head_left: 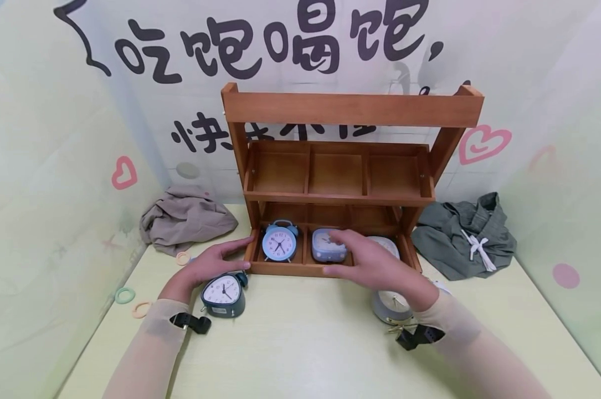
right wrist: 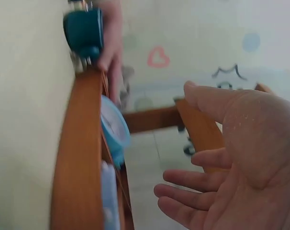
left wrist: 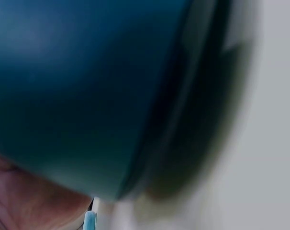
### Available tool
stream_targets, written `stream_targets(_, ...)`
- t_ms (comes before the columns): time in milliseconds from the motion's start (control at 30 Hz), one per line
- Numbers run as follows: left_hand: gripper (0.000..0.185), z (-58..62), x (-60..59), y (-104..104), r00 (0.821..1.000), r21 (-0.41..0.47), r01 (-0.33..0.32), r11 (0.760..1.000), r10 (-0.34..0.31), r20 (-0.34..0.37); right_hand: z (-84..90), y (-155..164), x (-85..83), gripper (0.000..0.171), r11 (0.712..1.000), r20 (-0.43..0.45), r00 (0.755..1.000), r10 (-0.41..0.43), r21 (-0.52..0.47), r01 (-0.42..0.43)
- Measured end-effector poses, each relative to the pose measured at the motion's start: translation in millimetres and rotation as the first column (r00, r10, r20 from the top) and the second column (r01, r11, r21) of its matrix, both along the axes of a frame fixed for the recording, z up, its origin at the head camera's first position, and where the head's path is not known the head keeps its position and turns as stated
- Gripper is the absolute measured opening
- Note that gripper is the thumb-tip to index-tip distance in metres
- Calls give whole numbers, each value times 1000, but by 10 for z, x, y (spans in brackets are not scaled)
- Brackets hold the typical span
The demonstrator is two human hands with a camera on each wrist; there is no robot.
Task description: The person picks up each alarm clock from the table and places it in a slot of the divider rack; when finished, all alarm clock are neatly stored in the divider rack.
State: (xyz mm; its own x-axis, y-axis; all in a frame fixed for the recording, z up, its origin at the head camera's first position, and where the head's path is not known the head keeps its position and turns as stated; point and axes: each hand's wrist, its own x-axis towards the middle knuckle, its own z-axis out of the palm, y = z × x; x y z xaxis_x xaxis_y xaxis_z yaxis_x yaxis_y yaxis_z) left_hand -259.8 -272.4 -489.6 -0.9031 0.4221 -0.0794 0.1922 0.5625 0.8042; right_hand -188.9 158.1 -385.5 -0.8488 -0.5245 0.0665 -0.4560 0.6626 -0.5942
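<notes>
The left hand [head_left: 215, 261] lies flat with straight fingers on the front corner of the wooden shelf [head_left: 352, 109], right behind a dark blue clock [head_left: 224, 294] on the table [head_left: 300, 343]. The right hand [head_left: 370, 260] is open too, hovering over the square blue clock [head_left: 322, 246] in the bottom middle box. A round blue clock [head_left: 279, 242] stands beside it.
</notes>
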Motion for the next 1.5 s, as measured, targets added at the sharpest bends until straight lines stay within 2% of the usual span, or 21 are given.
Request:
stream_targets(433,81,-2,-9,-7,1000,-21,-9,1000,9,7,-304,-652,267,97,999,77,996,46,22,-48)
stream_targets(600,81,-24,12,0,1000,-26,-17,1000,18,22,-465,-920,283,97,996,97,992,86,7,-87)
stream_targets(833,80,-11,30,25,1000,-30,-19,999,19,7,-649,-1256,287,98,991,68,988,135,-6,-135)
stream_targets(867,79,-8,29,26,1000,-26,-17,1000,17,3,-774,-1318,253,101,989,39,989,145,-1,-145)
stream_targets(1067,78,-10,17,10,1000,-18,0,1000,0,-22,-883,-1567,254,103,988,-4,989,151,43,-151)
stream_targets(1100,78,-11,17,6,1000,-20,2,1000,-3,-25,-797,-1588,290,99,988,10,990,143,50,-143)
stream_targets(1267,77,-29,23,-7,1000,-21,8,1000,-9,-30,-862,-1743,286,98,990,-16,994,108,98,-106)
stream_targets(1500,75,-72,8,-21,999,-8,15,1000,-15,-28,-886,-1861,286,100,993,-31,997,64,102,-60)
